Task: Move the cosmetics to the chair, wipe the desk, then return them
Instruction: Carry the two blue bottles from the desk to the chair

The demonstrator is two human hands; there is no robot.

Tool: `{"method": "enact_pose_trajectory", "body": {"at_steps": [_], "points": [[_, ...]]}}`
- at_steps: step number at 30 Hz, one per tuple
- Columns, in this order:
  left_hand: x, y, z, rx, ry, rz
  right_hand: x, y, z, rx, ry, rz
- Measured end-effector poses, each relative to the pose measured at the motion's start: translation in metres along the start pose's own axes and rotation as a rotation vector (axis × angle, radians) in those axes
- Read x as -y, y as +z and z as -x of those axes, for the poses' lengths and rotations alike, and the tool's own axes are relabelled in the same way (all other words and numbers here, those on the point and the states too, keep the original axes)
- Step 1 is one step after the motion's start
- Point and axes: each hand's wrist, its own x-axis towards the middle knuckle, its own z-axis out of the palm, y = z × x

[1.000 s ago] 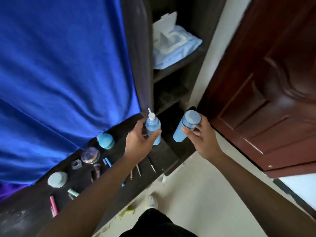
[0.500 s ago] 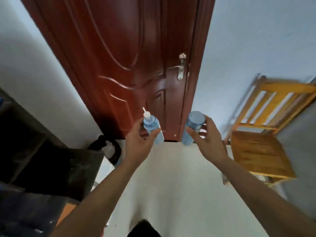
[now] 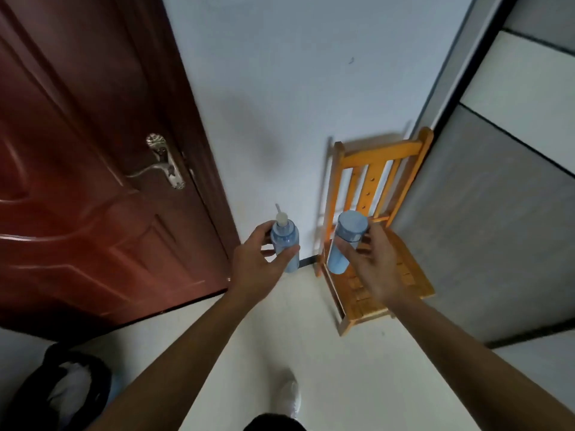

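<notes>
1. Grip check, head view: holds a pale blue pump bottle (image 3: 284, 242) upright in the left hand (image 3: 256, 265), thumb across the front and fingers curled behind, grip clamped on it.
2. Holds a taller blue capped bottle (image 3: 343, 244) in the right hand (image 3: 375, 264), grip wrapped round its side; hand slightly blurred.
3. Carries both bottles in the air, apart from each other: pump bottle seen against the white wall (image 3: 280, 73), capped bottle seen against the wooden chair (image 3: 381, 154).
4. Stands on a pale floor (image 3: 311, 343); dark red door (image 3: 77, 228) with a metal handle (image 3: 165, 164) at left, grey panels (image 3: 497, 228) at right, chair against the wall between them.
5. Reaches forward with both bare forearms, hands about level, palms turned inward.
</notes>
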Motion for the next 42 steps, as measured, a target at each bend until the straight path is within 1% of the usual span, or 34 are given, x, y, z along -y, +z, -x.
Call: {"method": "enact_pose_trajectory", "body": {"at_steps": [2, 5, 10, 13, 16, 18, 21, 25, 27, 32, 37, 42], "points": [[-0.01, 0.032, -0.04, 0.063, 0.022, -0.015, -0.007, -0.026, -0.033, -0.027, 0.014, 0.021], [-0.028, 0.084, -0.089, 0.141, 0.025, -0.046, -0.013, -0.068, -0.074, -0.111, 0.055, 0.019], [-0.045, 0.177, -0.148, 0.151, 0.027, -0.091, -0.054, -0.136, -0.143, -0.154, 0.09, 0.047], [-0.041, 0.229, -0.171, 0.104, -0.014, -0.122, -0.091, -0.165, -0.188, -0.113, 0.105, 0.034], [-0.035, 0.274, -0.185, 0.016, -0.084, -0.16, -0.122, -0.19, -0.232, -0.038, 0.097, 0.012], [-0.031, 0.298, -0.193, -0.03, -0.132, -0.188, -0.139, -0.201, -0.257, 0.032, 0.086, 0.017], [-0.019, 0.324, -0.209, -0.053, -0.211, -0.205, -0.167, -0.207, -0.292, 0.11, 0.098, 0.041], [0.025, 0.346, -0.233, -0.072, -0.279, -0.231, -0.218, -0.191, -0.327, 0.204, 0.115, 0.081], [0.056, 0.354, -0.241, -0.077, -0.309, -0.237, -0.251, -0.176, -0.336, 0.224, 0.089, 0.139], [0.153, 0.372, -0.251, -0.087, -0.383, -0.219, -0.335, -0.133, -0.333, 0.226, 0.08, 0.239], [0.254, 0.397, -0.249, -0.104, -0.443, -0.197, -0.41, -0.088, -0.312, 0.176, 0.084, 0.207], [0.318, 0.42, -0.245, -0.071, -0.441, -0.194, -0.468, -0.062, -0.307, 0.276, 0.225, 0.177]]}}
